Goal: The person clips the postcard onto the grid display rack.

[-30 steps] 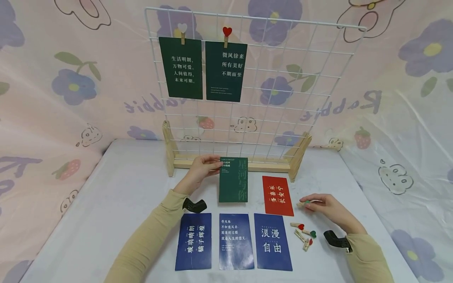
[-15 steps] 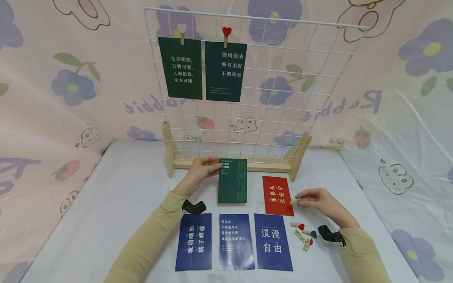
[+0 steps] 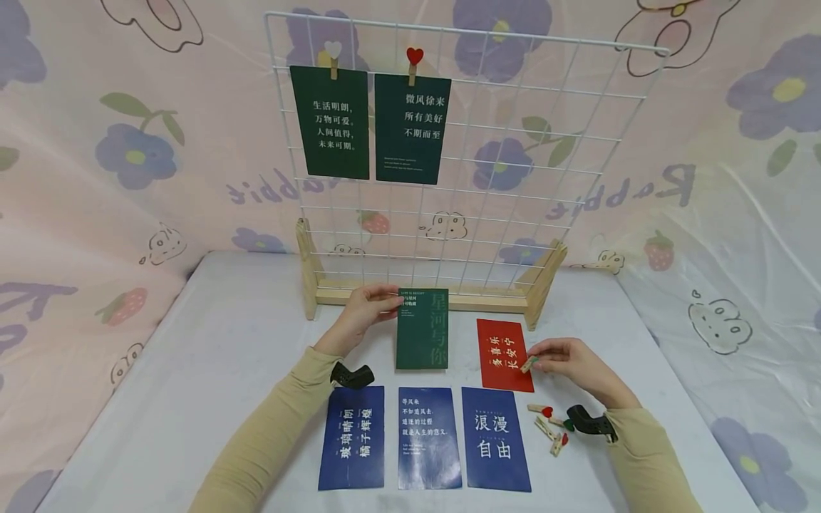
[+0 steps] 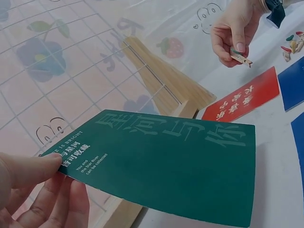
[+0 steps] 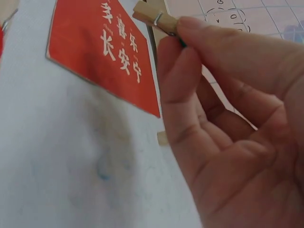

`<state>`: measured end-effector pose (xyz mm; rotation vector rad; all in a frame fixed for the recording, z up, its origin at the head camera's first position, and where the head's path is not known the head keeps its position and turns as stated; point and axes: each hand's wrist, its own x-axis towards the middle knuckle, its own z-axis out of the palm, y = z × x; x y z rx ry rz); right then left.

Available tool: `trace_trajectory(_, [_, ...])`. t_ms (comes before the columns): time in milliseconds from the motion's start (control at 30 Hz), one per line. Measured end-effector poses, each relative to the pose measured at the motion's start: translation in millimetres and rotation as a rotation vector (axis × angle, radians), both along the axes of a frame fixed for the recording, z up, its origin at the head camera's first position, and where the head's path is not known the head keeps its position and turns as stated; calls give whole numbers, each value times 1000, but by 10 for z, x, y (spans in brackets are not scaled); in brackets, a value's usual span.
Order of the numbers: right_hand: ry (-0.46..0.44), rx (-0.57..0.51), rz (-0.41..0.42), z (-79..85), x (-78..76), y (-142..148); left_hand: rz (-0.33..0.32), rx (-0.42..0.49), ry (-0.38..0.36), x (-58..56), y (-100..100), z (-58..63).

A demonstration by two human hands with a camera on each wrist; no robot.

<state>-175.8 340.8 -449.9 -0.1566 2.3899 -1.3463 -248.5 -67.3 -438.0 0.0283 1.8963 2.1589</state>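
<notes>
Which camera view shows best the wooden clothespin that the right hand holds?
The right wrist view: the clothespin appears largest there, and its metal spring is visible, though the right hand covers one end. The head view and the left wrist view also show it, but much smaller.

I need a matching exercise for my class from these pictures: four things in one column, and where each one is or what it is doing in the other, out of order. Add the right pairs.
Column one
1. Red card
2. White-heart clip
3. Left hand
4. Right hand

Column two
A. Pinches a wooden clothespin
B. At the top edge of a hanging card
C. Lies on the white table
D. Holds a green card by its edge

Right pairs: 1-C, 2-B, 3-D, 4-A
</notes>
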Motion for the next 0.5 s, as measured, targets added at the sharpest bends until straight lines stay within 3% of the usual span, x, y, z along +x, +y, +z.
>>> trace_trajectory(500, [113, -4, 73, 196, -168, -199, 8, 6, 11, -26, 47, 125])
